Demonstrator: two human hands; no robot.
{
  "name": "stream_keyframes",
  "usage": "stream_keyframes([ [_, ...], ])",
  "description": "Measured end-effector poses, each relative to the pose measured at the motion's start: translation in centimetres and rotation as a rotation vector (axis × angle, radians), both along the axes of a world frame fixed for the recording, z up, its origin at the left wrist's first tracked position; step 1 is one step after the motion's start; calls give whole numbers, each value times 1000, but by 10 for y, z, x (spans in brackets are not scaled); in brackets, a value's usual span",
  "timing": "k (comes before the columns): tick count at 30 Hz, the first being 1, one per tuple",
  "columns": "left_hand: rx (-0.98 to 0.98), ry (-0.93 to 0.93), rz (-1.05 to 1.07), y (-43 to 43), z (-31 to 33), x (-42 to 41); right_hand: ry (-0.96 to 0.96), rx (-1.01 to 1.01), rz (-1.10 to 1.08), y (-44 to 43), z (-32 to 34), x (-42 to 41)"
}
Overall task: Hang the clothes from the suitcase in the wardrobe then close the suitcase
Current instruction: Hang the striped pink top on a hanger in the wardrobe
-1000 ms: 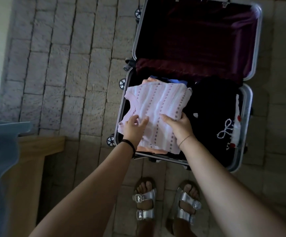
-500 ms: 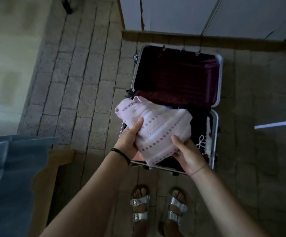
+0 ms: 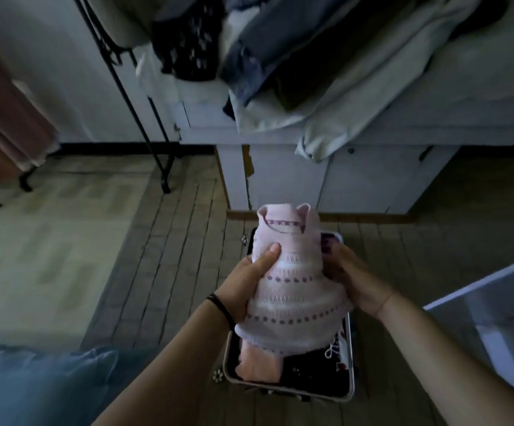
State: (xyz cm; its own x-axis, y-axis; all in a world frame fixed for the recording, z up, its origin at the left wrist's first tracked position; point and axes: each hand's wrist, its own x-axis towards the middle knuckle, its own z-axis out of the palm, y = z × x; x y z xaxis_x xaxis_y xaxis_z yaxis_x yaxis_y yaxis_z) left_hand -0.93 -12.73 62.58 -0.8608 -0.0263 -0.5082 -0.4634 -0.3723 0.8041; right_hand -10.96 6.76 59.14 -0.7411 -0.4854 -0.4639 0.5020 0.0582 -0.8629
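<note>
Both hands hold the folded pink knitted top raised above the open suitcase. The left hand has its thumb pressed on the front and fingers behind, and the right hand is curled round the opposite edge. The top's long axis runs away from the person, with the neckline at the far end toward the white cupboard beyond the suitcase, its surface heaped with clothes. The suitcase lies on a tiled floor with other folded clothes inside, and a black metal stand is to its far left.

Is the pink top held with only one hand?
No, the left hand grips one side of the pink top and the right hand grips the other, above the open suitcase.
</note>
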Motion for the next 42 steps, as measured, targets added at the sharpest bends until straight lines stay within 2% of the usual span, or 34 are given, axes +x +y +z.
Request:
stream_keyframes([
  [5, -134, 141, -89, 12, 104, 7, 94, -195, 84, 16, 122, 10],
  [12, -246, 435, 85, 6, 192, 12, 435, -207, -17, 45, 238, 23],
  [15, -407, 536, 44, -3, 218, 7, 574, -172, -59, 43, 272, 24],
  [20, -752, 584, -100, -18, 252, -1, 773, -162, -81, 41, 312, 22],
  [23, -942, 640, -56, -19, 265, -3, 818, -162, -134, 42, 324, 20],
  [25, -889, 690, -2, -21, 271, -5, 839, -162, -133, 43, 329, 18],
  [27, -713, 695, 66, -21, 278, -5, 851, -158, -110, 44, 332, 19],
  [29, -631, 695, 131, -21, 281, -6, 870, -134, -72, 43, 333, 23],
  [35, -700, 676, 136, -26, 277, -18, 889, 6, -187, 50, 331, 29],
  [38, -836, 737, 85, -24, 280, -26, 925, 128, -256, 61, 331, 33],
  [42, -803, 734, 0, -6, 286, -34, 929, 195, -319, 88, 333, 38],
])
